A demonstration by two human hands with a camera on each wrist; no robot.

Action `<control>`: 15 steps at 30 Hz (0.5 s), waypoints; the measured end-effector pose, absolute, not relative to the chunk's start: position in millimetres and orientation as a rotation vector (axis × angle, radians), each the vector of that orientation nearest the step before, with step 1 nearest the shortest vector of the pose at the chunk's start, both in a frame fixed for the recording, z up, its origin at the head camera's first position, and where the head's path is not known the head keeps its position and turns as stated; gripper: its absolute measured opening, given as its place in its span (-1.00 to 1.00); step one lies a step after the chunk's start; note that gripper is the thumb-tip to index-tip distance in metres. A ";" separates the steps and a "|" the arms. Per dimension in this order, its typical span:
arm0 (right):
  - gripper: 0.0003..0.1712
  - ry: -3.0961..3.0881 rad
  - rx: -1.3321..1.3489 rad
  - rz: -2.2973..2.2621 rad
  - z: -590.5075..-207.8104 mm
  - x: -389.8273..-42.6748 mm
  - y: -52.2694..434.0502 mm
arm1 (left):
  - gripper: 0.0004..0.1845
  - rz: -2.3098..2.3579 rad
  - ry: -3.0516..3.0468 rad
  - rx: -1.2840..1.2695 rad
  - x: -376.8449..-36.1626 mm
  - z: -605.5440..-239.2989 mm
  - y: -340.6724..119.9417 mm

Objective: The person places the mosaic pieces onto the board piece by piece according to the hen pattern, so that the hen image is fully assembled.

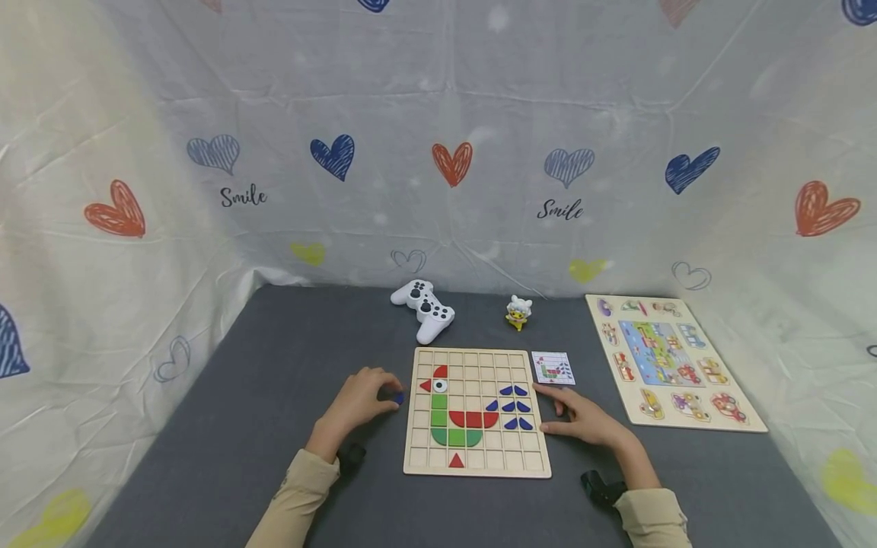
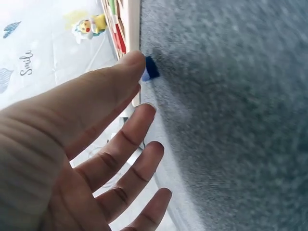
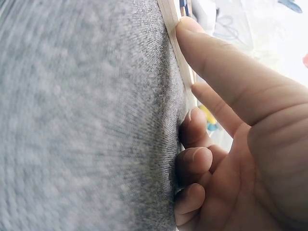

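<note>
My left hand (image 1: pixel 359 397) pinches a small blue piece (image 1: pixel 399 398) between thumb and index finger, just left of the wooden grid board (image 1: pixel 477 469). In the left wrist view the blue piece (image 2: pixel 150 69) shows at the thumb tip, and the other fingers spread loosely. The board bears green, red and blue flat pieces, a red triangle (image 1: pixel 456 461) near its front edge and an eye tile (image 1: pixel 440 386). At the board's right edge, my right hand (image 1: pixel 582 418) touches the side with thumb and index fingertips; its other fingers bend in the right wrist view.
A pattern card (image 1: pixel 553 368) lies by the board's upper right corner. Behind stand a white game controller (image 1: pixel 422 309) and a small yellow-and-white figurine (image 1: pixel 518 313). A wooden picture puzzle (image 1: pixel 674 361) lies at the right on the dark cloth (image 1: pixel 288 365).
</note>
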State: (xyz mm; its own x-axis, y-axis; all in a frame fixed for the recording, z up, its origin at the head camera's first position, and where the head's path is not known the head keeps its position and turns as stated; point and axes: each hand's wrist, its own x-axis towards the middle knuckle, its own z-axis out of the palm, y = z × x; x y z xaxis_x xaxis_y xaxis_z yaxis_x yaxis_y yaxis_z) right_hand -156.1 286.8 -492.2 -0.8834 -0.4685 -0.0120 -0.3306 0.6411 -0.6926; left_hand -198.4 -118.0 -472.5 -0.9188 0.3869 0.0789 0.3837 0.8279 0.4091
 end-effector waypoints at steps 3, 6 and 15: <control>-0.20 2.670 -0.651 -1.069 -492.2 -155.9 286.7 | -0.76 0.663 2.991 0.604 -199.2 -474.1 -118.8; -0.20 2.672 -0.652 -1.066 -492.1 -155.9 286.8 | -0.78 0.660 2.986 0.573 -199.9 -475.7 -118.9; -0.20 2.679 -0.656 -1.054 -492.5 -156.5 287.0 | -0.80 0.639 3.003 0.578 -198.1 -476.8 -114.4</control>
